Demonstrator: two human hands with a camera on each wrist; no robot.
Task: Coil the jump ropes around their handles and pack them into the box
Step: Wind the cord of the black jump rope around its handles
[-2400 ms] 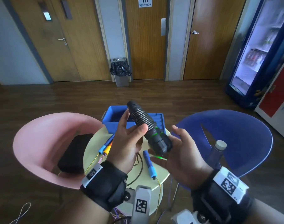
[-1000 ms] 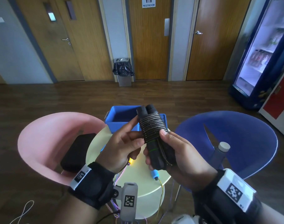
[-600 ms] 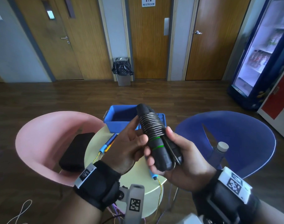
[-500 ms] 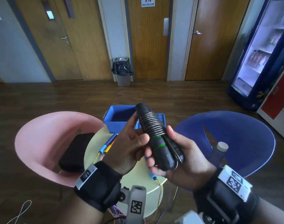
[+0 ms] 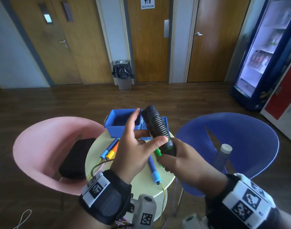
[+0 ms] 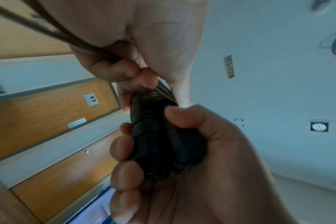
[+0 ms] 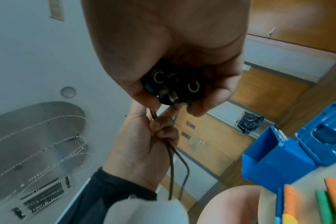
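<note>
Nearest the camera, both wrists wear black straps with white tag blocks. The right hand (image 5: pixel 182 160) has its fingers wrapped round the bottom ends of the pair of black jump rope handles (image 5: pixel 157 128), held up in the air over the small round pale yellow table (image 5: pixel 141 182), tilted with the top leaning away to the left. The left hand (image 5: pixel 133 151) sits just beside it: thumb pressed on the handles where the coil ends, index finger sticking up loose, and the lower fingers curled, pinching the loose dark brown rope strands (image 7: pixel 171 159), which trail down past the wrist.

The dark rope is wound in tight neat rings over the upper half of the handles, with a thin green ring just below the coil.

On the table under the hands lie other ropes: a blue foam handle (image 5: pixel 154 171) near the front edge, and a blue and an orange handle (image 5: pixel 111 148) side by side toward the left edge, thin yellowish cords trailing off them.

At the far edge sits the open blue plastic box (image 5: pixel 120 124), lid flipped back to the right, partly blocked by the raised handles.

A pink plastic chair (image 5: pixel 42 146) with a black cushion stands left, a blue plastic chair (image 5: pixel 240 146) right, with a clear bottle with a white cap (image 5: pixel 224 154) in front of it.
</note>
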